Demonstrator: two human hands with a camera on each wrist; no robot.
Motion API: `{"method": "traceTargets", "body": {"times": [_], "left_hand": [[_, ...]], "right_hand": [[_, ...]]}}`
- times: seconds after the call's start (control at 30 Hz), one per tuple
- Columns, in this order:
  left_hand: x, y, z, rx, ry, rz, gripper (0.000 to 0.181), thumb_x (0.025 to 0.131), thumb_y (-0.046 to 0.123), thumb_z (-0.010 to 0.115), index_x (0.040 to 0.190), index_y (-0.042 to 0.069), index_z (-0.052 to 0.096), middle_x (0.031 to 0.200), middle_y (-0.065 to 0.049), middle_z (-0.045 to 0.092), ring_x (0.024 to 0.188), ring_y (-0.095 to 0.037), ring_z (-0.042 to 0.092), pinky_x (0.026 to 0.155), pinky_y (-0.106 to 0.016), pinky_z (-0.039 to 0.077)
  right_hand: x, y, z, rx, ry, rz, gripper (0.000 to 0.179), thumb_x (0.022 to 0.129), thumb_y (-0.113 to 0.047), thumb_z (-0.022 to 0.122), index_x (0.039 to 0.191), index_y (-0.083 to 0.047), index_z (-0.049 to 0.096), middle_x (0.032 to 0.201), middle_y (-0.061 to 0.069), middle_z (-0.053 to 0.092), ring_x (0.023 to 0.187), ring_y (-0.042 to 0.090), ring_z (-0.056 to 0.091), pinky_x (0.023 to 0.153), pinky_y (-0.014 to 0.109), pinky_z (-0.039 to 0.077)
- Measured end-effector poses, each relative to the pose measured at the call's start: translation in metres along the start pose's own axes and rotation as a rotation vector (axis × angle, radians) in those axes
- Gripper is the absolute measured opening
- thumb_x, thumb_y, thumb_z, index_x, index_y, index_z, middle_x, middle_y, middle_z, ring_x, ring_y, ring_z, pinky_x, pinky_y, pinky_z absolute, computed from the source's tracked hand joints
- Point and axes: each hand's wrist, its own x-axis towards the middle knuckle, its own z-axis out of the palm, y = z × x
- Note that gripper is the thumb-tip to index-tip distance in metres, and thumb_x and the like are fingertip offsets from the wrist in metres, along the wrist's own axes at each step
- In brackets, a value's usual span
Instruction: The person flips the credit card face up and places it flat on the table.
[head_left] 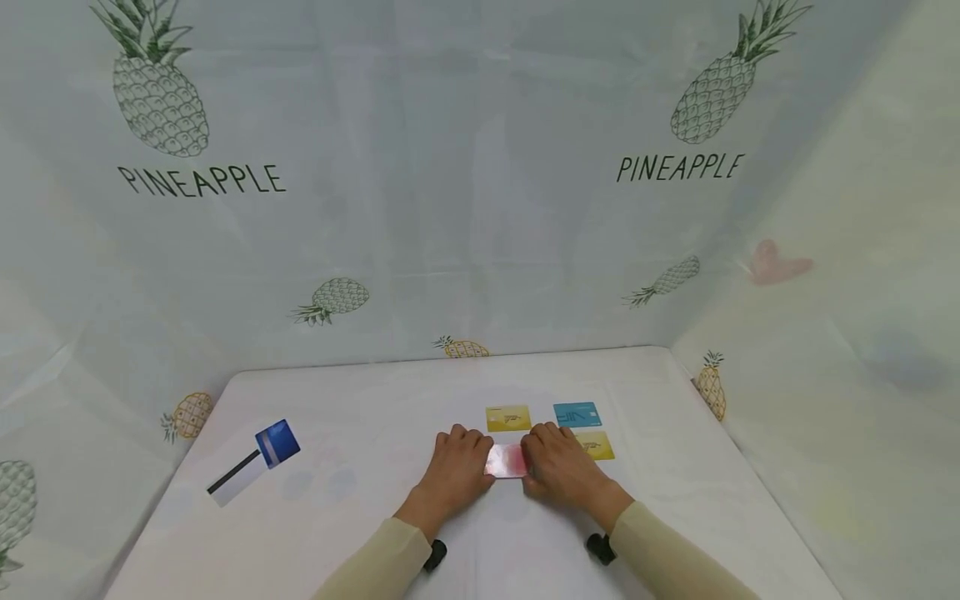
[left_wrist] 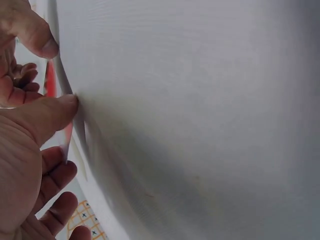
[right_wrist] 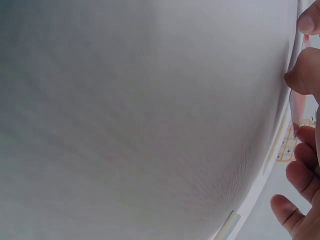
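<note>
A shiny pink card (head_left: 506, 461) lies between my hands, low over the table in the head view. My left hand (head_left: 454, 467) pinches its left end, and my right hand (head_left: 561, 465) pinches the right end. In the left wrist view the left thumb (left_wrist: 52, 112) presses near the card's edge, with the fingers curled behind. The right wrist view shows the right thumb (right_wrist: 306, 72) at the card (right_wrist: 298, 106), its other fingers loosely bent. Just beyond the hands lie a yellow card (head_left: 507, 418), a blue-green card (head_left: 577, 414) and another yellow card (head_left: 597, 445), partly behind the right hand.
Far to the left on the white table (head_left: 360, 533) sit a blue rectangular piece (head_left: 277, 443) with a grey stripe and a pale piece (head_left: 240, 483) with a black strip. A pineapple-print curtain (head_left: 450, 208) surrounds the table at the back and sides.
</note>
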Motion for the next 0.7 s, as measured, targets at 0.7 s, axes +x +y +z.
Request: {"method": "traceTargets", "body": {"times": [0.7], "left_hand": [[-0.018,0.015,0.0,-0.011,-0.179,0.063,0.054,0.102,0.041,0.068,0.147,0.012,0.061,0.152,-0.004,0.06,0.143,-0.025,0.052,0.115,-0.045,0.046]], "right_hand": [[-0.011,-0.025,-0.009,-0.055,-0.068,0.07,0.044,0.091,-0.03,0.079,0.126,-0.005,0.07,0.126,0.008,0.071,0.117,0.029,0.066,0.104,0.049,0.055]]}}
